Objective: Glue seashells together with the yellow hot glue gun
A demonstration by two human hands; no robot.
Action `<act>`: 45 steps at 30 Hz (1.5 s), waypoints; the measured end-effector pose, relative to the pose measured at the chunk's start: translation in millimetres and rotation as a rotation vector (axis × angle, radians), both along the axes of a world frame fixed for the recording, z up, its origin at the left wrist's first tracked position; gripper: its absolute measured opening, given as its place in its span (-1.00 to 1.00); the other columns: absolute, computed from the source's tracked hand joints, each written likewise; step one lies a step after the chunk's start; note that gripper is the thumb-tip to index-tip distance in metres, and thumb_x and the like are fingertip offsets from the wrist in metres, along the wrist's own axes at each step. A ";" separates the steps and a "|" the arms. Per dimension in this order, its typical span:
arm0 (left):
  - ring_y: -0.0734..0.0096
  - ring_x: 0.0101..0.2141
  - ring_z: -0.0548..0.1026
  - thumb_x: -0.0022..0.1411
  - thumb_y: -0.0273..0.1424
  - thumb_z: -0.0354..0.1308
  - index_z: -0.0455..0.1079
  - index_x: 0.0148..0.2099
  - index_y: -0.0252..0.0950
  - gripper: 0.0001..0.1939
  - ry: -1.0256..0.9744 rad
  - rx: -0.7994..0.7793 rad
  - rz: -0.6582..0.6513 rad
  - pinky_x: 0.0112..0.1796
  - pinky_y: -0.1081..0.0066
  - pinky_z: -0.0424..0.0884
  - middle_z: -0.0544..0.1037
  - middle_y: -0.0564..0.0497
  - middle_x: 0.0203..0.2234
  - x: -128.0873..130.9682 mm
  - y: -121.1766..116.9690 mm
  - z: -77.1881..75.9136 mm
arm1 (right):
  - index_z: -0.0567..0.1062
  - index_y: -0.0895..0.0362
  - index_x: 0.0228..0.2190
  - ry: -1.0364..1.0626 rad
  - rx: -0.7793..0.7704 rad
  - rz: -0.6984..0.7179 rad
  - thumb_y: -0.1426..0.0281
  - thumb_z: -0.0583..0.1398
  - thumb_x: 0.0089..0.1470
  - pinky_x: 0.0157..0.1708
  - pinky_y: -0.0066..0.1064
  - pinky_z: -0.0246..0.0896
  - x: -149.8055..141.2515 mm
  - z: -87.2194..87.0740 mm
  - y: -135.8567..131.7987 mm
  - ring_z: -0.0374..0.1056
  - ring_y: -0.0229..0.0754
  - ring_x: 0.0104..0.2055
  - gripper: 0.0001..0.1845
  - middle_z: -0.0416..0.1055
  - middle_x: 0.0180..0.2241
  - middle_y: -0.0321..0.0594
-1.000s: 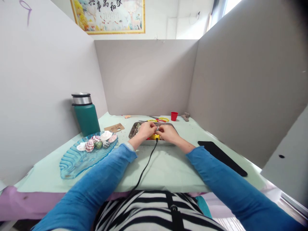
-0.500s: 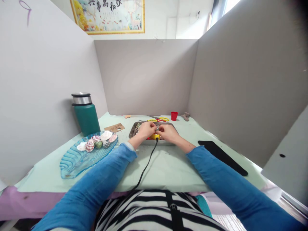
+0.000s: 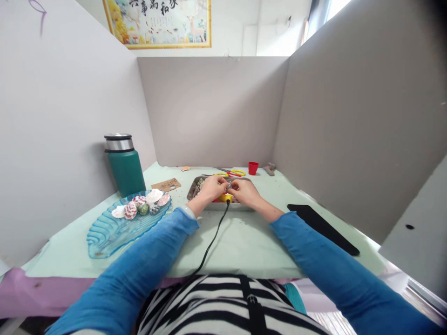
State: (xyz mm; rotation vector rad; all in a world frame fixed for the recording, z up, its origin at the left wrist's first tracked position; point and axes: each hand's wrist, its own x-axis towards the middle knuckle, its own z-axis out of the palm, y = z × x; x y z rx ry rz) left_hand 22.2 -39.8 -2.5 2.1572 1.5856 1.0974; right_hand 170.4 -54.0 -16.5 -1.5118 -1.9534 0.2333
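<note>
Over a grey metal tray [image 3: 244, 208] my left hand [image 3: 211, 187] and my right hand [image 3: 245, 192] meet with their fingertips almost together. Both are pinched closed around a small greyish-white piece [image 3: 229, 185], too small and too covered to name. Below the fingers, a yellow tool body [image 3: 226, 198] lies in the tray, and its black cord [image 3: 215, 234] runs toward me. Shells [image 3: 197, 184] show at the tray's left end. My forearms hide part of the tray.
A blue glass dish [image 3: 115, 235] with several seashells [image 3: 130, 211] stands left, before a green bottle [image 3: 125, 170]. Behind the tray lie scissors [image 3: 237, 173], near a red cup [image 3: 253, 168] and a grey-brown lump [image 3: 269, 169]. Right is a black flat piece [image 3: 321, 228]; grey panels surround the table.
Both hands stay at the same place above the tray. Only the fingertips shift slightly, and a little more of the small greyish piece shows between them.
</note>
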 end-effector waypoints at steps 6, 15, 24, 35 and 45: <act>0.36 -0.39 0.46 0.09 -0.39 0.15 0.46 -0.41 -0.27 -0.90 0.003 0.022 0.005 -0.28 0.41 0.35 0.54 -0.01 -0.48 0.4 -1.4 1.5 | 0.51 0.14 -0.48 0.013 0.035 0.040 0.32 0.17 0.01 -0.44 -0.46 0.12 0.3 -0.2 1.4 0.36 -0.21 -0.43 -0.83 0.49 -0.48 -0.22; 0.49 -0.51 0.45 0.15 -0.42 0.16 0.34 -0.38 -0.32 -0.91 -0.337 -0.098 -0.187 -0.43 0.49 0.36 0.49 0.06 -0.54 -2.2 4.8 -3.0 | 0.55 0.11 -0.32 0.098 0.100 0.159 0.34 0.11 0.08 -0.38 -0.45 0.18 4.0 -2.5 6.3 0.35 -0.22 -0.38 -0.77 0.49 -0.40 -0.24; 0.53 -0.54 0.48 0.17 -0.44 0.22 0.28 -0.37 -0.36 -0.83 -0.590 -0.216 -0.389 -0.46 0.51 0.42 0.48 0.05 -0.56 -0.2 2.9 -2.1 | 0.40 0.15 -0.17 0.399 -0.041 0.144 0.36 0.12 0.06 -0.55 -0.50 0.18 -0.3 -5.9 7.7 0.32 -0.31 -0.57 -0.73 0.44 -0.51 -0.32; 0.51 -0.52 0.50 0.14 -0.42 0.24 0.31 -0.36 -0.34 -0.85 -0.853 -0.220 -0.206 -0.41 0.46 0.46 0.46 0.04 -0.54 -11.3 17.5 -3.1 | 0.47 0.16 -0.43 0.072 -0.084 0.276 0.07 0.20 0.01 -0.48 -0.45 0.11 0.5 5.1 -8.3 0.32 -0.26 -0.46 -0.63 0.45 -0.47 -0.24; 0.52 -0.57 0.43 0.07 -0.40 0.16 0.31 -0.37 -0.32 -0.89 -0.927 0.008 0.037 -0.46 0.46 0.43 0.41 0.09 -0.56 -30.9 41.9 -0.8 | 0.43 0.14 -0.14 0.339 -0.253 0.104 0.35 0.10 0.06 -0.55 -0.47 0.14 -3.0 4.8 0.4 0.29 -0.28 -0.55 -0.70 0.45 -0.44 -0.24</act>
